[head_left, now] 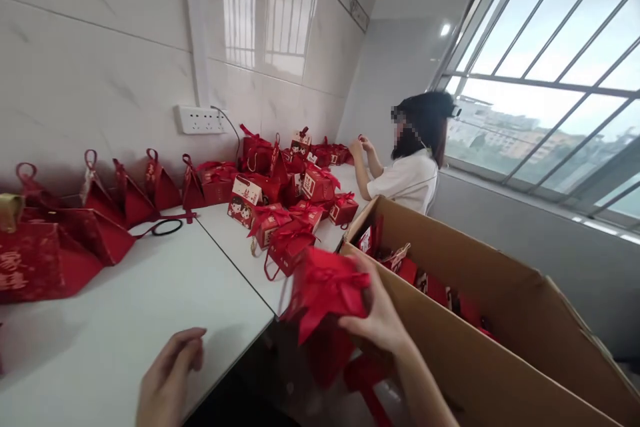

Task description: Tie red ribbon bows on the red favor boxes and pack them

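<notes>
In my right hand [377, 313] is a red gift box [325, 280] with a shiny ribbon bow, blurred by motion. My fingers grip its right side, and it hangs over the gap between the white table and a large cardboard box [450, 247]. My left hand [173, 373] is above the table's near edge [220, 340], its fingers loosely bent with nothing in them. Just beyond the held box, more red gift boxes [290, 247] with bows and cord handles lie piled on the table. Below it, a red ribbon or strap [370, 380] shows partly.
Large red triangular boxes [95, 240] line the wall at left, near a black ring [167, 227]. Red packages [435, 290] lie inside the cardboard box. A co-worker in a white top [407, 177] sits beyond it, by the barred window [545, 80]. A power strip [203, 120] is on the wall.
</notes>
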Tool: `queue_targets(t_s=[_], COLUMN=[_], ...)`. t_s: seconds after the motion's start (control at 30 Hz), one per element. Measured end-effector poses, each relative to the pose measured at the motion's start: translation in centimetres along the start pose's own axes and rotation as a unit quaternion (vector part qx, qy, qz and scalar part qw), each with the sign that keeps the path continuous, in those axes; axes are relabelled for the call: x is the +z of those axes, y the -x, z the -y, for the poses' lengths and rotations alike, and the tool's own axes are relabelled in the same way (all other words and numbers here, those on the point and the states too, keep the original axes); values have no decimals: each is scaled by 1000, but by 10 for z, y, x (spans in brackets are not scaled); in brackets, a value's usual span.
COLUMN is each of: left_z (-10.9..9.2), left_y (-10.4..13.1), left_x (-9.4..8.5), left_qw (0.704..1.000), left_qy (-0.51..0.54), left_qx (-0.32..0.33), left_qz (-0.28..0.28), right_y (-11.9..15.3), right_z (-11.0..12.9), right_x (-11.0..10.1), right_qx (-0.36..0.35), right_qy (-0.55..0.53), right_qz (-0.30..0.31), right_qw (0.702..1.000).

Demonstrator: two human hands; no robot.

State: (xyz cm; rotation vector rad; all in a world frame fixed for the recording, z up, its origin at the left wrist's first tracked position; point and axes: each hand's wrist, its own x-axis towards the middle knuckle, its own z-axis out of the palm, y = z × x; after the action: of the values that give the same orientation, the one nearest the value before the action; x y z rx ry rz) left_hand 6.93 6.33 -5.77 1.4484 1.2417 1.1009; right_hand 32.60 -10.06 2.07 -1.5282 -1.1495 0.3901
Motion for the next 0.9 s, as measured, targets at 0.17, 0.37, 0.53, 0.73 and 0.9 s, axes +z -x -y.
queue_targets(t_s=[0.17, 0.37, 0.53, 0.73, 0.9], left_z=[-33, -56, -87, -79, -66], left_y=[16, 24, 35, 43, 41], left_x=[63, 142, 233, 291, 300], left_qw=[970, 906, 792, 745, 752], left_qy=[-47, -118, -154, -223, -201], left_qx=[16, 234, 481, 538, 574], left_qz=[239, 334, 344, 326, 255], right_y=[5, 13, 25, 45, 84], right_z=[5, -12, -48, -55, -38], right_x=[-109, -231, -268, -287, -321], right_qx=[-33, 134, 172, 203, 299], right_qy=[237, 356, 374, 400, 375], right_qz=[-284, -384, -323, -251, -181], right_qw=[928, 841, 852, 858, 859])
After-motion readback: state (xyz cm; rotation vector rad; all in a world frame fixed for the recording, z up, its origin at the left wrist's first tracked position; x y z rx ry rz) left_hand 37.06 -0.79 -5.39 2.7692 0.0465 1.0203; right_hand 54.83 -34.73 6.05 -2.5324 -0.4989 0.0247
